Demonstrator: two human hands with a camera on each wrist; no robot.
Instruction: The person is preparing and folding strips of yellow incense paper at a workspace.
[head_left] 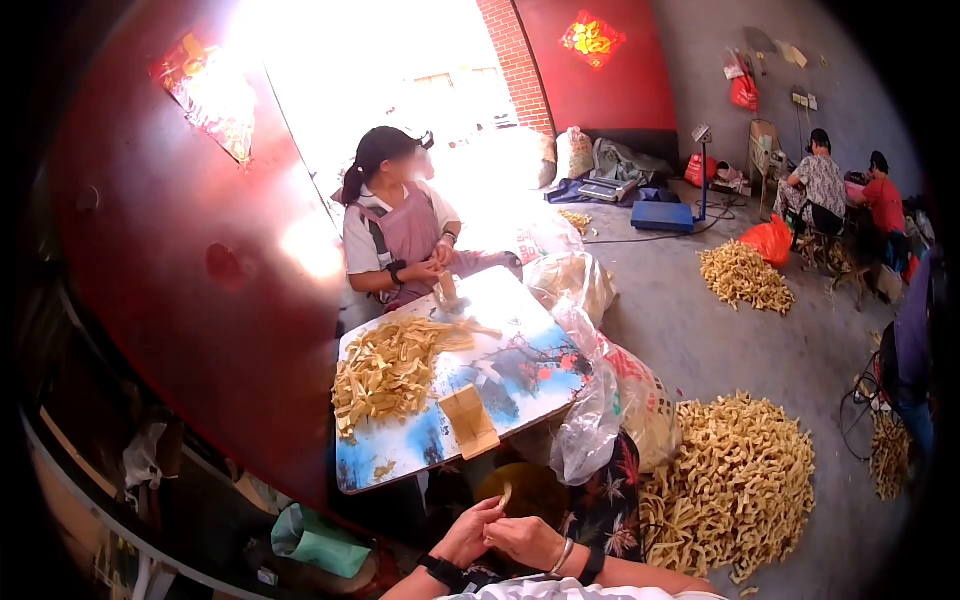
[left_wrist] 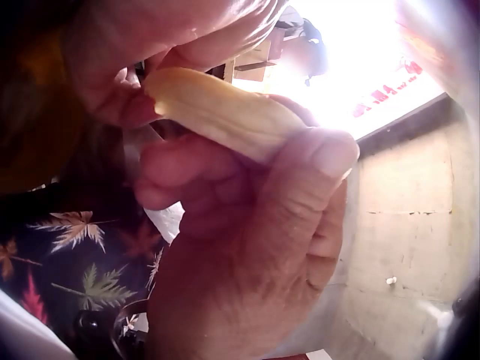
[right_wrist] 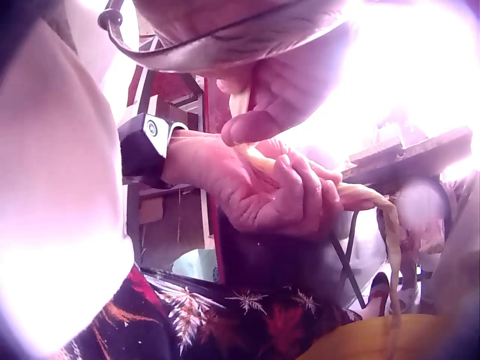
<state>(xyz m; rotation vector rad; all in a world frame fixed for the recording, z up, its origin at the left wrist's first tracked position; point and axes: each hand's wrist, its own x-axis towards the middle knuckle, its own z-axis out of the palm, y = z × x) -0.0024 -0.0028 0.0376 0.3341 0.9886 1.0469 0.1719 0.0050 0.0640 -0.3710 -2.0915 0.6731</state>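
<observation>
A pale yellow, flexible strip (left_wrist: 225,112) is pinched between the thumb and fingers of my left hand (left_wrist: 247,247). My right hand (left_wrist: 180,45) grips the strip's other end, its fingertips close against my left fingers. In the head view, the left hand (head_left: 462,538) and the right hand (head_left: 530,542) meet over my lap, with the strip's tip (head_left: 506,495) poking up. The right wrist view shows a long tail of the strip (right_wrist: 394,247) hanging down past the left fingers (right_wrist: 307,187).
Ahead stands a painted table (head_left: 520,350) bearing a heap of yellow strips (head_left: 385,375) and a wooden block (head_left: 468,420). Across it, a person (head_left: 400,220) handles something small. Plastic sacks (head_left: 640,400) and a large pile of twisted yellow pieces (head_left: 740,480) lie to the right.
</observation>
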